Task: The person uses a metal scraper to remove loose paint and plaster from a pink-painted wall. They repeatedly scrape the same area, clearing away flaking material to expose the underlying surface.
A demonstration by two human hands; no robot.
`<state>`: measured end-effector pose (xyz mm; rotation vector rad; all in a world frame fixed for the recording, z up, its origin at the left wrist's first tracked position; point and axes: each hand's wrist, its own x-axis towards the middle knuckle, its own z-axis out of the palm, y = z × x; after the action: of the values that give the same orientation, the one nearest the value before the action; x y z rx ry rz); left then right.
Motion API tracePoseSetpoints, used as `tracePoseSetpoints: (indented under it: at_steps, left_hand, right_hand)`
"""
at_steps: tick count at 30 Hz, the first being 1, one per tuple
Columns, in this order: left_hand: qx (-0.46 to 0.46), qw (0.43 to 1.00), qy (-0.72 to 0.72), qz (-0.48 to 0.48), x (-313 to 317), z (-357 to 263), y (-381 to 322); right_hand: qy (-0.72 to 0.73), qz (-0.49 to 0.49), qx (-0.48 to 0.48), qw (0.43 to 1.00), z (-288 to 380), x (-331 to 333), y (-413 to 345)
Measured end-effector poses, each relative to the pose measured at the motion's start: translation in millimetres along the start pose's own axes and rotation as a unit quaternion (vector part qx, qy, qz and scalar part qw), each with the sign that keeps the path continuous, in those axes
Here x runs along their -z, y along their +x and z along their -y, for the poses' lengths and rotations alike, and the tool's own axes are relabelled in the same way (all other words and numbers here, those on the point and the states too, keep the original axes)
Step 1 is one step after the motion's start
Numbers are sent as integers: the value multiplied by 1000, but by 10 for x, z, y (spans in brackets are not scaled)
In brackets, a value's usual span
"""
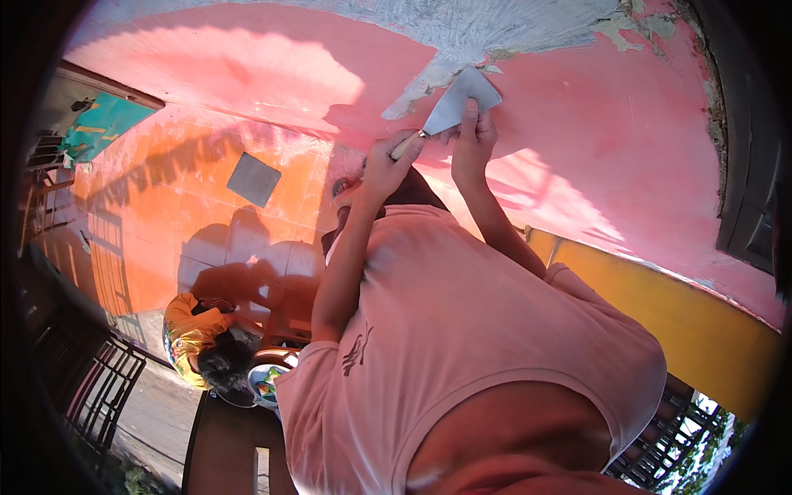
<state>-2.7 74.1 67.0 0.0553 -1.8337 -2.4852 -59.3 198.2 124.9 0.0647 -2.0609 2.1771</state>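
My left hand [390, 164] is closed around the pale handle of a wide metal putty knife [455, 102]. My right hand [476, 133] presses on the flat of its blade, thumb on top and the other fingers partly hidden. The blade's front edge lies at the pink painted wall [575, 124], beside a chipped patch at the border of a grey-blue area [495, 25] where the pink coat is gone. Whether the edge touches the wall cannot be told.
A person in a yellow shirt [195, 334] crouches at lower left beside a bowl [263, 377]. A dark square [254, 179] lies on the orange tiled floor [154, 247]. A dark frame [752, 142] borders the wall at right, above a yellow surface [656, 303].
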Motion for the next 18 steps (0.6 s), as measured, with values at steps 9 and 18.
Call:
tracePoseSetpoints:
  at_steps: [9,18]
  left_hand:
    - [59,998,4,-3,123,78,56]
    - [10,998,64,6,255,-30,166]
  right_hand:
    - [34,-9,-11,999,48,-87,9]
    - [52,-13,-12,998,-35,-140,-31]
